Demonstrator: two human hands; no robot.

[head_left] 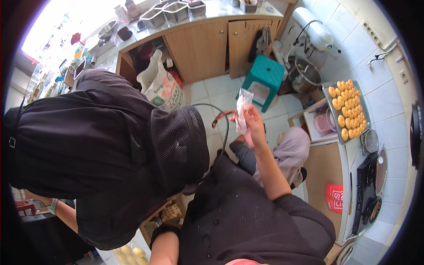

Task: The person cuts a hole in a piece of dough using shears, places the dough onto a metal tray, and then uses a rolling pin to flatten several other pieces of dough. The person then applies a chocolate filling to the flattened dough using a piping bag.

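1. One right hand [252,118], frame centre, pinches one clear plastic bag [243,110]; left hand unseen.
2. One tray [329,90], right, holds many yellow pastries [350,108].
3. One teal stool [264,73], upper centre.

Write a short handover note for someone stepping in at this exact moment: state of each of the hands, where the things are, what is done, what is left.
Right hand: raised in front of the body, pinching a small clear plastic bag by its upper part.
Left hand: its forearm enters at the lower edge, but the hand itself is hidden behind dark clothing, so its state cannot be told.
Things: a tray of yellow pastries sits on the counter to the right; a teal stool stands on the tiled floor ahead.
Done: the bag is in hand, off any surface.
Left: what the bag contains is too unclear to tell; the pastries lie untouched on the tray.
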